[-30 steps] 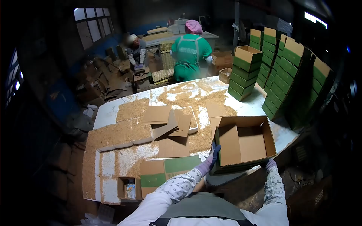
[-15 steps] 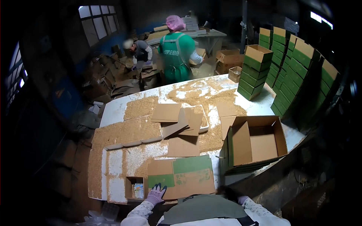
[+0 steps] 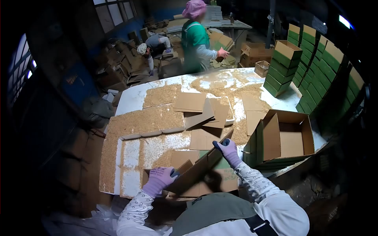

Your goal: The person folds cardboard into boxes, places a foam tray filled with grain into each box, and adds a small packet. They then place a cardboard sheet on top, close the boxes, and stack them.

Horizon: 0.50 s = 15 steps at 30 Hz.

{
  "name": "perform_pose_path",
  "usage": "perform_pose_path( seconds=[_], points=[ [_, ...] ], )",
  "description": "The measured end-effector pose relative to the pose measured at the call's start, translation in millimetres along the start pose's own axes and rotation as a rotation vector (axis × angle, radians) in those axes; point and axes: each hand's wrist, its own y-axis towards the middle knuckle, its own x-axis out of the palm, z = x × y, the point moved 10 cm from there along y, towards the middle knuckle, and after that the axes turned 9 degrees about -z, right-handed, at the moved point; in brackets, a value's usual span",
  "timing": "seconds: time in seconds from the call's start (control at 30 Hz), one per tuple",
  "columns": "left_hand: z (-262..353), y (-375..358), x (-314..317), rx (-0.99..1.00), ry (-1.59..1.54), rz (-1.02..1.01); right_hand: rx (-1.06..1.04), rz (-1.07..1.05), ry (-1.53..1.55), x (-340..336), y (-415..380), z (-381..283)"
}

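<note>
A folded cardboard sheet is held tilted on edge above the near side of the table. My right hand, in a lilac glove with dark fingertips, is closed on its upper far end. At its lower near end, my left hand is closed on the sheet's edge, gloved likewise. Beneath lie flat brown and green printed cardboard pieces, partly covered by the sheet and its shadow. The small box that stood by my left hand is now mostly hidden behind that hand.
Loose cardboard pieces lie mid-table among shallow trays of wood-shaving-like filling. An open carton stands at the right on other green boxes. Tall stacks of green boxes rise behind. Two co-workers are beyond the table.
My left hand has lifted from the flat cardboard, and my right hand has come up over the table. Both now hold a raised sheet. The green-clad co-worker has turned to the right; the other bends lower.
</note>
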Motion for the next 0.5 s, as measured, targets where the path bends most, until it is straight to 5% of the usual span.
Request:
perform_pose_path(
  seconds=[0.1, 0.17, 0.23, 0.3, 0.37, 0.4, 0.43, 0.5],
  points=[
    [-28.3, 8.1, -5.6, -0.260, -0.063, -0.042, -0.126, -0.014, -0.296, -13.3, -33.4, -36.9],
    [-11.2, 23.3, 6.8, -0.257, -0.107, -0.105, -0.373, -0.367, -0.658, 20.3, -50.3, -84.8],
    [48.7, 44.5, 39.1, -0.047, 0.058, -0.027, -0.639, -0.602, -1.004, 69.3, -78.1, -86.9],
    [91.7, 60.9, 96.2, 0.302, 0.155, -0.160, -0.401, -1.256, -1.089, 122.5, -99.3, -8.7],
    [105.5, 50.6, 135.2, 0.668, 0.497, -0.181, -0.751, -1.147, -0.934, 96.6, -101.4, 29.1],
    [112.8, 43.1, 90.1, 0.782, 0.581, 0.229, -0.781, -1.094, -0.861, 77.4, -94.3, 41.0],
    [120.2, 12.4, 58.8, 0.880, 0.634, 0.633, -0.744, -1.059, -1.237, 62.3, -99.9, 24.6],
    [92.4, 61.8, 39.2, 0.487, 0.475, 0.312, -0.716, -0.894, -1.358, 31.2, -115.8, -3.8]
  ],
)
